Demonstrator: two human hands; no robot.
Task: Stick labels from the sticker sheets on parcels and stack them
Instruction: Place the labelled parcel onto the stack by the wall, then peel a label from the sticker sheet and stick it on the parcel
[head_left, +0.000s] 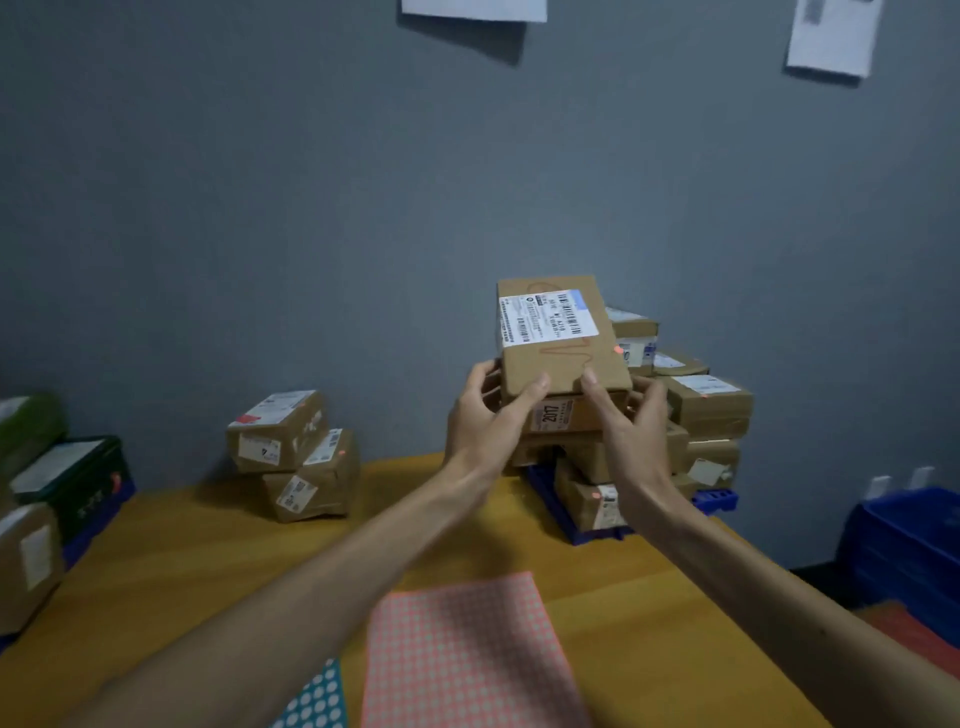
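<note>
**Both hands hold a labelled parcel at the top of the stack**

A flat brown cardboard parcel (563, 338) with a white printed shipping label on its far half is held in both hands over the pile of brown cardboard boxes (709, 413) at the back right of the yellow wooden table (182, 561). A small round orange-red sticker (618, 350) sits on its top face near the right edge.

The left hand (483, 415) grips the near left corner. Its thumb lies flat on the top face by the near edge, and its fingers (485, 371) curl round the left side. The right hand (631, 415) grips the near right corner the same way, thumb on top and fingers curled round the right side and underneath. The two thumbs are close together, with a short stretch of the near edge bare between them.

The parcel's underside is level with the top of a box marked "2017". Whether it rests on that box or hangs just above it cannot be told.

The pile stands on a low blue plastic tray (719, 501). A pink sheet of round dot stickers (462, 654) lies on the table near the person, and a teal dotted sheet (317, 701) lies just left of it. Two taped brown boxes (291, 452) are stacked further left against the grey wall (311, 208).
</note>
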